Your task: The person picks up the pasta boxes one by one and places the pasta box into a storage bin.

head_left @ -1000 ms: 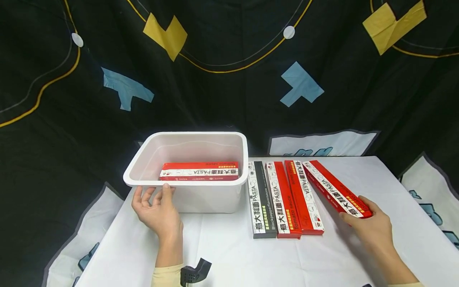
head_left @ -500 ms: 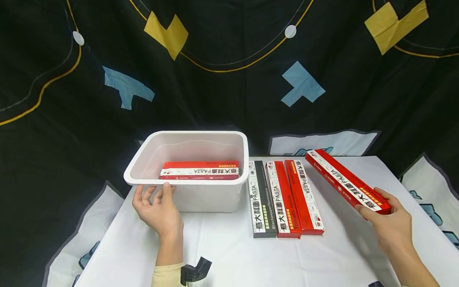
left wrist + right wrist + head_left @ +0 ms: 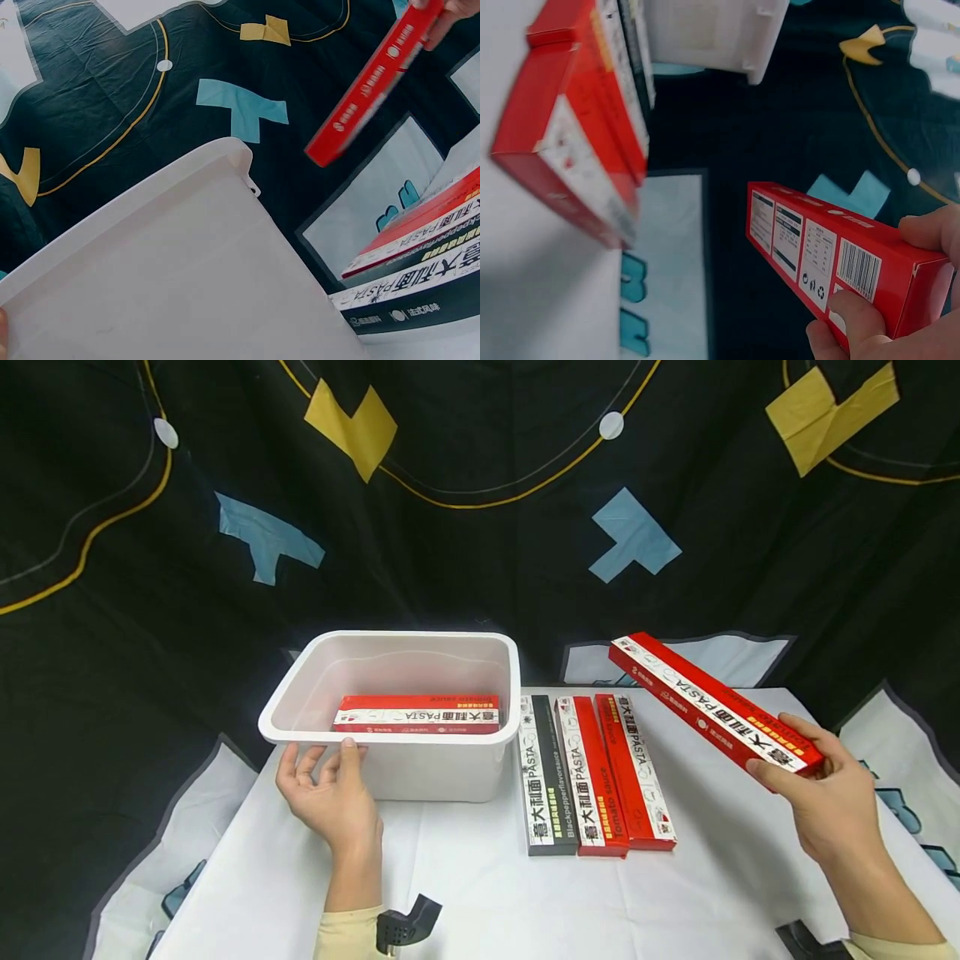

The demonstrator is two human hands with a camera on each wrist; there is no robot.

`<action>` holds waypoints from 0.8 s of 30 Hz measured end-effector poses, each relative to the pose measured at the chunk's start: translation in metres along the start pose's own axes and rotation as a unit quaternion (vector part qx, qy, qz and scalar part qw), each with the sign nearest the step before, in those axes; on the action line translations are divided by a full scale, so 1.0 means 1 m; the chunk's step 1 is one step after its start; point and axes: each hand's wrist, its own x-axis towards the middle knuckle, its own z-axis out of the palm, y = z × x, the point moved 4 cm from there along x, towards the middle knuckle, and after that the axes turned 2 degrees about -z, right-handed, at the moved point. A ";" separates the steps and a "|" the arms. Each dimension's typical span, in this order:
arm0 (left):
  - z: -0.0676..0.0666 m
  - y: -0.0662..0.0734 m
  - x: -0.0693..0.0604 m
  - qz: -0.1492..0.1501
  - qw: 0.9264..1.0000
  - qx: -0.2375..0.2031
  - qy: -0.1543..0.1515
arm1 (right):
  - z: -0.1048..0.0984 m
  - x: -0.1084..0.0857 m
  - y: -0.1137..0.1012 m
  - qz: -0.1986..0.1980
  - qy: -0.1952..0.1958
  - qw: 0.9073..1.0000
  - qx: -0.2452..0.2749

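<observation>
A white plastic bin [image 3: 442, 768] stands on the left part of the table with a red pasta box [image 3: 417, 714] lying inside. My left hand [image 3: 333, 802] touches the bin's near rim from below, fingers bent up under it and thumb at the rim. In the air over the right side, my right hand [image 3: 832, 785] grips another red pasta box [image 3: 712, 700] by its near end, the far end tilted up and pointing left. The right wrist view shows thumb and fingers on either side of that box [image 3: 821, 247], its barcode face visible.
Beside the bin, a black pasta box [image 3: 549, 777] and two red ones [image 3: 592, 777] [image 3: 636, 772] lie side by side on the white tablecloth [image 3: 525, 910]. Behind the table hangs a dark curtain [image 3: 465, 577] with yellow and blue shapes.
The right hand has lifted its red box off the table, raising it higher, first rightward, then with its far end swinging left. The left hand has stayed at the bin's rim.
</observation>
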 end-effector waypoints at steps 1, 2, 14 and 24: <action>0.000 0.000 0.000 0.000 1.000 -0.002 -0.001 | 0.001 0.000 -0.005 -0.011 -0.005 1.000 0.012; 0.000 0.000 0.000 0.000 1.000 -0.006 -0.001 | 0.003 0.001 -0.009 -0.022 -0.011 0.999 0.032; 0.000 0.000 0.002 0.003 1.000 -0.014 -0.005 | 0.044 0.003 -0.062 -0.115 -0.107 0.971 0.179; -0.001 0.001 -0.001 0.012 1.000 0.006 -0.010 | 0.092 -0.002 -0.093 -0.153 -0.194 0.949 0.198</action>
